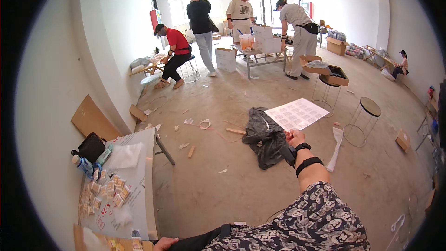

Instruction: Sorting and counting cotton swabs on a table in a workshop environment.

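My right hand (295,136) is stretched out ahead with its fingers pinched on the near corner of a white sheet of stickers (297,114), printed with rows of small grey squares. The sheet is held in the air, above the floor. A black wristband and a small dark device sit on that wrist. At the bottom edge my left hand (166,243) shows only in part, beside the corner of the work table (139,214); its fingers cannot be made out. Several small clear packets with yellowish contents (111,189) lie scattered on that table.
A black plastic bag (262,142) lies on the floor beyond my right arm. Two round stools (370,107) stand ahead right, one bearing an open carton (335,75). Several people work around tables at the back. A bottle (82,165) and a black pouch (91,146) are on the left table.
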Motion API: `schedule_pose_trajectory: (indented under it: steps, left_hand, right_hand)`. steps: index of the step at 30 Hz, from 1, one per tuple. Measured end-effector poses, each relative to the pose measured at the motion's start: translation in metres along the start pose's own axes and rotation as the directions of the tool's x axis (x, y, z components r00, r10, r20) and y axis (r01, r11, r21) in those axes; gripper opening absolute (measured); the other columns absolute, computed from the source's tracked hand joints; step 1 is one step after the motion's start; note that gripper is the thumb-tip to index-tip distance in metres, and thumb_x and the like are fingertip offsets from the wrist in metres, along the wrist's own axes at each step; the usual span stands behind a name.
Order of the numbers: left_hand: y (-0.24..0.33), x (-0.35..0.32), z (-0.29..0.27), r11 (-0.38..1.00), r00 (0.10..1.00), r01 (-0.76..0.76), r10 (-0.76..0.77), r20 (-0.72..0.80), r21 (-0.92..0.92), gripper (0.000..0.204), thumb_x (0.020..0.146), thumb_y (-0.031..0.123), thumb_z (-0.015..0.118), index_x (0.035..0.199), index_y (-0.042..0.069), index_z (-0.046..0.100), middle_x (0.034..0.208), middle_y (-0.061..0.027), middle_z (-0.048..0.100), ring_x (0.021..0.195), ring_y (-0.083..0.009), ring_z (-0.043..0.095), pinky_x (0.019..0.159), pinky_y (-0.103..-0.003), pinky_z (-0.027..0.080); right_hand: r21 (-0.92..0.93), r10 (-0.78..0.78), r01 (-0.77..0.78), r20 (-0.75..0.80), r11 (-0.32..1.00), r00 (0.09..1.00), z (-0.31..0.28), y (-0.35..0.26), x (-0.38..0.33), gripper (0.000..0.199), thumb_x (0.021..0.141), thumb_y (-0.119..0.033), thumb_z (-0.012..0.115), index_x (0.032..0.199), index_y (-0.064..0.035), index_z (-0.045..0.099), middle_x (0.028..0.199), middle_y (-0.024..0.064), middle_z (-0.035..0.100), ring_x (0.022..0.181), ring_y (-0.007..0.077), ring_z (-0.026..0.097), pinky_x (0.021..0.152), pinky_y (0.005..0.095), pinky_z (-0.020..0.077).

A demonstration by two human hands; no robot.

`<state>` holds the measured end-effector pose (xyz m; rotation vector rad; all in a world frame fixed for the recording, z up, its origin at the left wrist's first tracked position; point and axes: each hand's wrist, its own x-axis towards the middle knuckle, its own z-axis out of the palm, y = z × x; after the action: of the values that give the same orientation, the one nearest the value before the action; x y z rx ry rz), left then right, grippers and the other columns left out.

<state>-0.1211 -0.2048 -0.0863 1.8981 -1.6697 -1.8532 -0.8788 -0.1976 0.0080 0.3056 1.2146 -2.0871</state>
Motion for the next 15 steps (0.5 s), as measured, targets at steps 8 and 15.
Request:
schedule_pose_trajectory:
  steps: [8, 15]
  left_hand:
    - [-0.008, -0.005, 0.003, 0.985, 0.997, -0.063, 0.068, 0.025, -0.163, 0.031, 0.082, 0.030, 0.067, 0.084, -0.001, 0.070, 0.081, -0.0051, 0.067, 0.070, -0.0162, 0.059, 0.064, -0.031, 0.048]
    - [0.002, -0.007, 0.008, 0.992, 0.992, -0.119, 0.118, -0.045, -0.030, 0.034, 0.083, 0.031, 0.065, 0.083, -0.003, 0.069, 0.078, -0.0054, 0.067, 0.069, -0.0154, 0.058, 0.061, -0.031, 0.046]
  right_hand:
    - [0.080, -0.024, 0.022, 0.035, 0.997, 0.999, 0.014, 0.005, -0.003, 0.027, 0.075, 0.010, 0.039, 0.100, 0.0065, 0.048, 0.080, 0.0212, 0.060, 0.050, 0.0161, 0.051, 0.036, 0.0208, 0.0349]
    - [0.177, -0.160, 0.122, 0.216, 0.977, 0.963, 0.021, -0.002, -0.002, 0.033, 0.077, 0.009, 0.040, 0.108, 0.0025, 0.049, 0.083, 0.0185, 0.059, 0.056, 0.0169, 0.050, 0.041, 0.0214, 0.0370]
